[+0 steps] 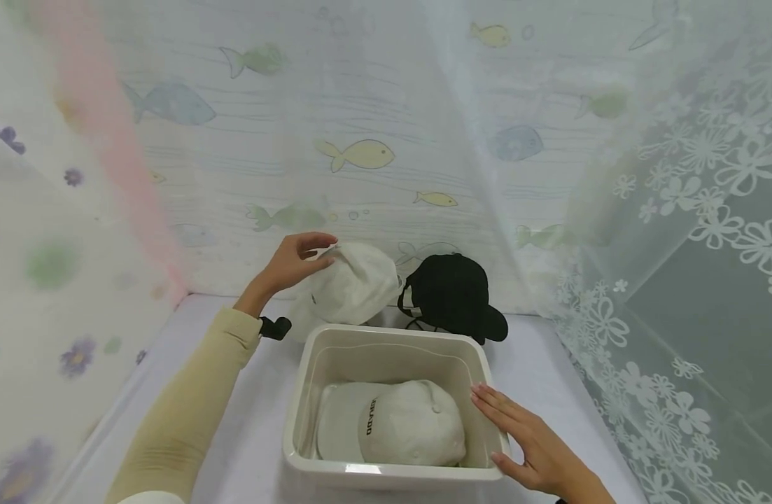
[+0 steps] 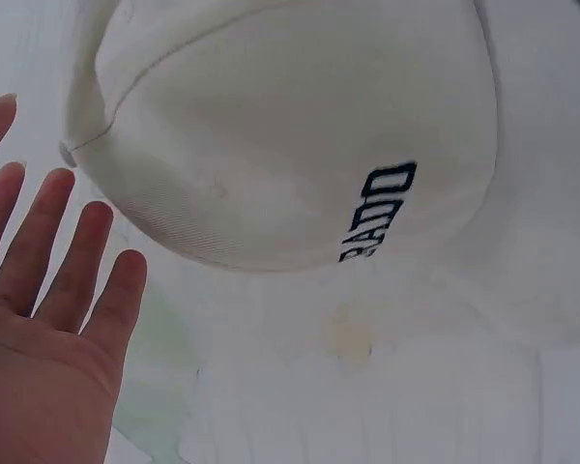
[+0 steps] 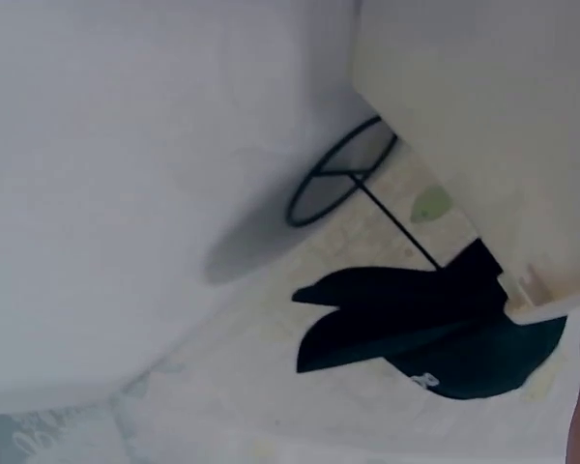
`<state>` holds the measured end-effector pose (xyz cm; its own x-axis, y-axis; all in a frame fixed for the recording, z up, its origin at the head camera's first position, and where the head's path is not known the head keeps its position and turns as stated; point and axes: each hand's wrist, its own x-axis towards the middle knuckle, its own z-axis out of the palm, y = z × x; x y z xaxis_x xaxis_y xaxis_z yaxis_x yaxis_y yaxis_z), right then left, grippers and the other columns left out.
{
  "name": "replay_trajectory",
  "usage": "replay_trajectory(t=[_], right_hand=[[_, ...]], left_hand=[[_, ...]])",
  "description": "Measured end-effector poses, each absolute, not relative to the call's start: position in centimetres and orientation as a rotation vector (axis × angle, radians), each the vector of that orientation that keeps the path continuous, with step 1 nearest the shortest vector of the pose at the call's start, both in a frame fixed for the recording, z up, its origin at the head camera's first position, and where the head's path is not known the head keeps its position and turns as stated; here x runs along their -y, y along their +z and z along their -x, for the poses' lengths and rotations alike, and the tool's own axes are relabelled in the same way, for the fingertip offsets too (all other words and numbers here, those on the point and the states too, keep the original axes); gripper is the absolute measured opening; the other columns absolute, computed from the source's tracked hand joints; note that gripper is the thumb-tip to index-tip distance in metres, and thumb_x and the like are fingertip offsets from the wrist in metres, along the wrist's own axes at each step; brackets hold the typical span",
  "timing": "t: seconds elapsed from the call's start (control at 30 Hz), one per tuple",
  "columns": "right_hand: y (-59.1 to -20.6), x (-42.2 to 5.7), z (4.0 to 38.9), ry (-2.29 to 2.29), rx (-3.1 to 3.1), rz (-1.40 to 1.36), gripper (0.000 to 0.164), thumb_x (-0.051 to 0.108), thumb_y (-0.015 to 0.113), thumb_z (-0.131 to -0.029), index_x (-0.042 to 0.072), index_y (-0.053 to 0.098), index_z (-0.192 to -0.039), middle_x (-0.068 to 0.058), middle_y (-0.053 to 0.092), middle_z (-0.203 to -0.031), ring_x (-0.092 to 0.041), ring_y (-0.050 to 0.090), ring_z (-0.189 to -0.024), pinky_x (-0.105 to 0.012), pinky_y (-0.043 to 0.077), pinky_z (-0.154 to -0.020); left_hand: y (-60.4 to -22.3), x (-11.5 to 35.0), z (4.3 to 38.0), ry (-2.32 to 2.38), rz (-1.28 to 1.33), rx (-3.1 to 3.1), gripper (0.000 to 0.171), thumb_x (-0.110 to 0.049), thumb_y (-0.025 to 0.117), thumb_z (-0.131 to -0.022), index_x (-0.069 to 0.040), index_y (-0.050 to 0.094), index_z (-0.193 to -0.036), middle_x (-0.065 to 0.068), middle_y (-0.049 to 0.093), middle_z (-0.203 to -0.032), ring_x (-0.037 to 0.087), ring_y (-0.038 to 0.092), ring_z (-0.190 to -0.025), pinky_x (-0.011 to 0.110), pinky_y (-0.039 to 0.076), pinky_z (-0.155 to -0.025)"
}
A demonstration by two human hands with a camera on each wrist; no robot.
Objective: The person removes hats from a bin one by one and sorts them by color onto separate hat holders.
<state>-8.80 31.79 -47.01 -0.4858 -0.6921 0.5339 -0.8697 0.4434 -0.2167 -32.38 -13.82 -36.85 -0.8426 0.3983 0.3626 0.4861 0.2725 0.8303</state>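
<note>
My left hand is raised beside a white cap standing behind the bin. In the left wrist view, the fingers are spread and straight, next to the cap's crown, which has dark letters on its front. My right hand rests straight fingers on the right rim of a white plastic bin. Inside the bin lies another white cap, crown up, brim to the left, with dark lettering.
Right of the standing white cap is a black cap, brim to the right. The right wrist view shows black headwear with two brim-like points, and a thin stand pole with a round wire base. Fish-patterned curtain hangs behind.
</note>
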Motion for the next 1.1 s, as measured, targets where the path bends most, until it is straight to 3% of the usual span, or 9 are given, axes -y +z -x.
replay_trajectory(t=[0.1, 0.2, 0.33, 0.5, 0.67, 0.77, 0.9, 1.0, 1.1], right_hand=[[-45.9, -31.3, 8.7, 0.681, 2.409, -1.241, 0.064, 0.018, 0.072, -0.088, 0.003, 0.052, -0.147, -0.014, 0.053, -0.151, -0.021, 0.046, -0.143, -0.015, 0.025, -0.120], [-44.5, -30.7, 8.7, 0.695, 2.542, -1.096, 0.053, 0.015, 0.073, -0.090, 0.011, 0.060, -0.142, -0.008, 0.062, -0.142, -0.021, 0.054, -0.136, -0.012, 0.023, -0.119], [-42.2, -29.6, 9.5, 0.670, 2.756, -0.926, 0.030, 0.023, 0.065, -0.100, 0.017, 0.068, -0.130, 0.003, 0.068, -0.129, -0.024, 0.061, -0.124, -0.026, 0.042, -0.113], [-39.5, -28.1, 12.6, 0.811, 2.792, -1.001, 0.026, 0.024, 0.061, -0.104, 0.016, 0.069, -0.127, 0.005, 0.070, -0.124, -0.015, 0.065, -0.115, -0.042, 0.057, -0.094], [-37.4, -26.0, 17.3, 1.150, 2.731, -1.071, 0.029, 0.017, 0.058, -0.105, 0.011, 0.068, -0.131, -0.003, 0.070, -0.129, -0.025, 0.064, -0.122, -0.045, 0.054, -0.100], [-36.6, -24.6, 20.3, 1.376, 2.707, -1.024, 0.032, 0.016, 0.054, -0.107, 0.002, 0.064, -0.134, -0.011, 0.068, -0.131, -0.033, 0.062, -0.124, -0.040, 0.052, -0.105], [-36.2, -22.6, 23.6, 1.675, 2.661, -0.864, 0.041, 0.020, 0.048, -0.109, -0.006, 0.055, -0.140, -0.022, 0.059, -0.140, -0.039, 0.054, -0.132, -0.044, 0.046, -0.113], [-35.9, -21.1, 25.5, 1.905, 2.620, -0.692, 0.049, 0.027, 0.043, -0.111, -0.007, 0.047, -0.146, -0.026, 0.049, -0.149, -0.043, 0.045, -0.139, -0.050, 0.039, -0.117], [-35.7, -19.6, 27.2, 2.036, 2.617, -0.516, 0.054, 0.031, 0.041, -0.111, -0.007, 0.041, -0.150, -0.025, 0.042, -0.154, -0.042, 0.040, -0.143, -0.048, 0.036, -0.120]], left_hand=[[-37.9, 14.6, 31.8, -1.731, 0.799, 2.362, 0.041, -0.010, 0.070, -0.097, -0.001, 0.061, -0.136, 0.022, 0.060, -0.140, 0.036, 0.054, -0.133, 0.051, 0.041, -0.116], [-39.2, 15.4, 31.2, -1.770, 0.728, 2.319, 0.038, -0.011, 0.068, -0.099, -0.003, 0.062, -0.135, 0.023, 0.060, -0.138, 0.033, 0.057, -0.131, 0.040, 0.046, -0.113], [-41.5, 16.7, 30.5, -1.754, 0.612, 2.297, 0.034, -0.010, 0.066, -0.100, -0.001, 0.064, -0.133, 0.024, 0.062, -0.135, 0.028, 0.060, -0.125, 0.019, 0.050, -0.101], [-45.0, 18.6, 29.7, -1.751, 0.413, 2.285, 0.031, -0.009, 0.063, -0.101, 0.004, 0.065, -0.129, 0.025, 0.065, -0.130, 0.014, 0.063, -0.115, 0.009, 0.048, -0.091], [-47.8, 19.6, 28.9, -1.832, 0.166, 2.351, 0.036, -0.009, 0.059, -0.103, 0.007, 0.059, -0.135, 0.028, 0.061, -0.136, 0.028, 0.060, -0.122, 0.014, 0.054, -0.088], [-49.1, 19.7, 28.5, -1.920, 0.005, 2.406, 0.041, -0.009, 0.053, -0.105, 0.009, 0.050, -0.143, 0.030, 0.053, -0.143, 0.037, 0.053, -0.131, 0.030, 0.055, -0.099], [-50.3, 19.3, 28.2, -2.029, -0.133, 2.514, 0.049, -0.010, 0.045, -0.107, 0.013, 0.036, -0.150, 0.036, 0.042, -0.149, 0.046, 0.044, -0.138, 0.052, 0.047, -0.110], [-51.2, 19.1, 27.9, -2.124, -0.150, 2.563, 0.054, -0.012, 0.042, -0.108, 0.017, 0.029, -0.151, 0.039, 0.039, -0.149, 0.048, 0.047, -0.135, 0.052, 0.050, -0.107], [-52.0, 18.8, 27.7, -2.253, -0.189, 2.511, 0.054, -0.015, 0.043, -0.109, 0.019, 0.030, -0.149, 0.038, 0.046, -0.144, 0.038, 0.060, -0.122, 0.044, 0.055, -0.101]])
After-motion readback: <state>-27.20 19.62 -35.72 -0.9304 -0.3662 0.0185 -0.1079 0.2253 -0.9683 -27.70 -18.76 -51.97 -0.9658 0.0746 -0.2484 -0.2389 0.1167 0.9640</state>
